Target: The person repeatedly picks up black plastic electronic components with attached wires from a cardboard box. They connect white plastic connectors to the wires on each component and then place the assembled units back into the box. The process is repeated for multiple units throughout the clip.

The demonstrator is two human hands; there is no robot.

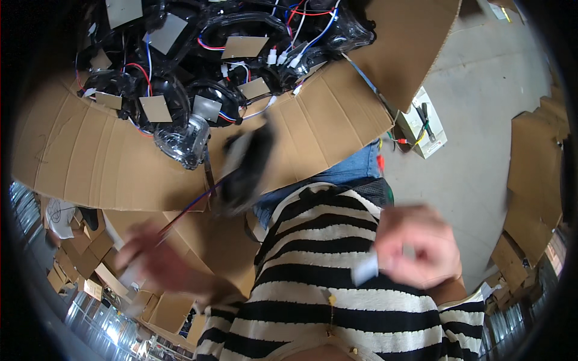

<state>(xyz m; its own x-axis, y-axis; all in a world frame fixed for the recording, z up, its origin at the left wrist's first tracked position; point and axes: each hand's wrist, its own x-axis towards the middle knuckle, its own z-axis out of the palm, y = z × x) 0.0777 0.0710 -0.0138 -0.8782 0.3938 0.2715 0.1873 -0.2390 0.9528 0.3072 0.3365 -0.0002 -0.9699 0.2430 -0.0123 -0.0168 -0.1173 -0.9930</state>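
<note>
My left hand, smeared by motion, is closed on the thin red and blue wires of a dark lamp-like part. That part is blurred and hangs in front of the cardboard edge, with a pale patch on its side. At the right, in front of my striped shirt, my right hand is closed, its fingers curled. A small white piece sticks out from its fingers, too blurred to name. Beyond my hands are several black lamp units with wires, white connectors and grey-beige squares.
A large cardboard box with folded-out flaps holds the lamp units. One unit with a clear lens lies over its near flap. Beside it, a white box carries hand tools and coloured wires. More cardboard stands at the right.
</note>
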